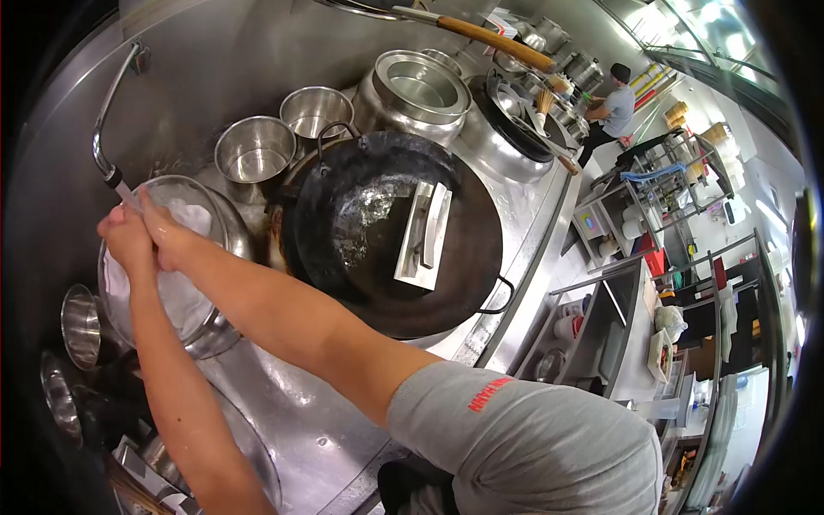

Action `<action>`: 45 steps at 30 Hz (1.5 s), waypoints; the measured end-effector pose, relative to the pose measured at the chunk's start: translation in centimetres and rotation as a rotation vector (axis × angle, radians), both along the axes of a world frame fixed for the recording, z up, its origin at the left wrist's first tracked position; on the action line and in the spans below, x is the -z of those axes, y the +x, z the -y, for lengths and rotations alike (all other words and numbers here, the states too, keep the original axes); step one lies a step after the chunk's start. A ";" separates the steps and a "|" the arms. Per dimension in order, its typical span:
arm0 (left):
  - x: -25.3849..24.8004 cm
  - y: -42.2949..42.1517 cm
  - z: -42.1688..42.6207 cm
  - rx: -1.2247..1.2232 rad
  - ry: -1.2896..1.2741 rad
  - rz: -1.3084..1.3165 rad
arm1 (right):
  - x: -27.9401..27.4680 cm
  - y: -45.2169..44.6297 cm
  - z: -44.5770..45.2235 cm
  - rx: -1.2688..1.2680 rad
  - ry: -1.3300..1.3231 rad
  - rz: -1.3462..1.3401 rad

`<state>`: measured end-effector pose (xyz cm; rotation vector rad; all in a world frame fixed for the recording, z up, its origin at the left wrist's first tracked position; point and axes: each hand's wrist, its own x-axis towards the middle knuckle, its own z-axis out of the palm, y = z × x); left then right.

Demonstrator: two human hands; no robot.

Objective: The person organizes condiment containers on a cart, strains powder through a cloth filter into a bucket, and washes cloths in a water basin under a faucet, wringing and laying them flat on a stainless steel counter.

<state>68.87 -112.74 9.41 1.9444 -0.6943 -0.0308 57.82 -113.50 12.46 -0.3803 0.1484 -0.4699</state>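
Note:
My left hand (129,240) and my right hand (167,239) are pressed against each other at the spout end of a curved metal faucet (104,129). The left fingers are bent inward, and what lies within them is hidden. On my right hand the fingers look stretched out along the left one, pointing toward the spout. Directly below both hands is a wide, round metal pot (225,225) with white cloth (190,219) inside. A large black wok (343,232) sits beside my right forearm, and a metal block with a raised handle (425,236) lies in it.
Two steel pots, one nearer (255,154) and one farther (318,112), stand against the back wall. Beyond the wok are a lidded steel pot (421,86) and a second wok station (515,129). A wooden-handled tool (498,41) hangs overhead. Another person (614,107) stands far off.

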 end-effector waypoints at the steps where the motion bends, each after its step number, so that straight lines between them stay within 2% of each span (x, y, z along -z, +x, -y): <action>1: -0.9 -1.5 -0.6 -0.096 0.123 0.158 | 1.2 1.4 0.7 0.041 0.004 0.007; 4: -3.5 -6.1 -3.0 -0.208 0.368 0.479 | 3.2 3.4 2.8 -0.211 -0.071 0.254; 7: 3.7 3.1 -1.1 0.432 -0.027 0.274 | 5.3 8.0 4.2 0.305 -0.017 -0.115; 10: -0.2 -2.9 -2.8 0.305 -0.412 -0.218 | 2.3 9.1 3.6 0.548 -0.155 -0.551; 13: -2.5 -5.7 -3.1 0.255 -0.608 -0.551 | 6.4 10.7 6.1 0.430 -0.315 -0.318; 16: -1.5 -3.6 -2.9 0.383 -0.403 -0.239 | 8.5 12.6 7.6 0.673 -0.727 -0.914; 17: -0.1 -1.8 -2.4 0.427 -0.391 -0.322 | 8.6 12.7 7.5 0.679 -0.785 -0.976; 19: 3.6 1.9 -0.4 0.521 -0.378 -0.494 | 6.8 9.9 5.7 0.693 -0.823 -0.784; 22: 2.9 2.1 0.8 0.569 -0.463 -0.618 | 5.6 6.5 3.6 0.731 -0.835 -0.422; 23: 2.4 2.2 0.5 0.594 -0.397 -0.647 | 5.2 6.3 3.5 0.726 -0.822 -0.356; 24: 2.0 1.3 0.3 0.556 -0.501 -0.700 | 5.3 6.5 3.5 0.717 -0.800 -0.327; 26: 0.7 -1.1 -0.2 0.480 -0.704 -0.799 | 5.9 8.2 4.4 0.711 -0.691 -0.445; 29: -1.0 -2.8 -1.6 0.300 -0.407 -1.023 | 6.1 9.9 6.0 0.575 -0.561 -0.581; 31: 0.9 0.1 -0.4 0.322 -0.235 -0.817 | 5.1 7.0 4.1 0.329 -0.635 -0.480; 32: 2.8 2.2 0.3 0.329 -0.150 -0.714 | 3.6 5.7 3.3 0.309 -0.778 -0.632; 34: 7.7 6.0 1.9 0.366 -0.418 -0.614 | 0.0 4.0 1.7 0.269 -1.053 -0.936; 35: 9.9 7.5 2.4 0.389 -0.550 -0.559 | 0.6 4.0 0.9 0.375 -0.828 -0.759; 37: 5.8 3.2 -0.3 0.181 -0.542 -0.786 | 2.8 4.8 -0.8 0.548 -0.381 -0.386; 40: 0.3 -3.0 -4.7 -0.051 -0.484 -1.029 | 0.5 1.9 -3.3 0.431 -0.628 -0.674; 43: -3.2 -6.5 -8.4 -0.024 -0.481 -1.057 | 3.9 3.9 -3.9 0.545 -0.810 -0.579; 45: -4.3 -8.2 -10.8 0.020 -0.482 -1.059 | 4.0 2.4 -4.7 0.604 -1.414 -0.651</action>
